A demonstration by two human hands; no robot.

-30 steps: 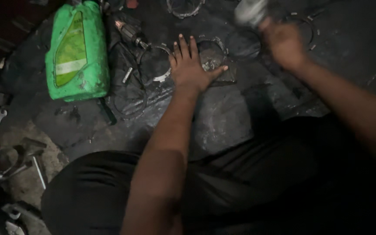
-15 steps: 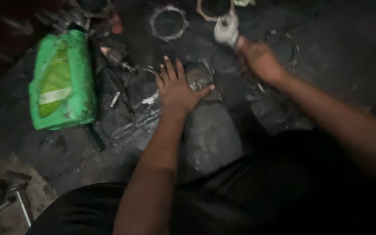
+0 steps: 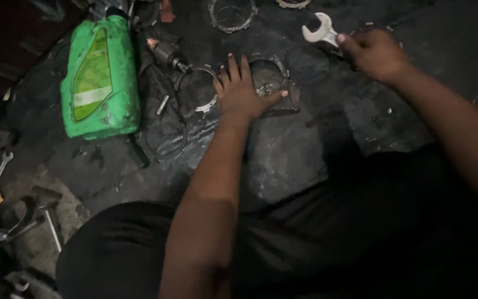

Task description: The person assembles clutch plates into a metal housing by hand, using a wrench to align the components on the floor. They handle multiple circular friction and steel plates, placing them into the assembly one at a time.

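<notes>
The left hand [image 3: 242,91] lies flat, fingers spread, touching a toothed metal ring [image 3: 269,75]. The right hand [image 3: 376,53] grasps an open-end wrench [image 3: 321,32], its head jutting past the fingertips.

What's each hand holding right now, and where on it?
Right hand grips an open-end wrench by its shaft. Left hand holds nothing, pressed flat on a metal ring.

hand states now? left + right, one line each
Left hand: open, fingers spread, pressed flat on a metal ring on the dark mat.
Right hand: closed around a silver open-end wrench.
</notes>
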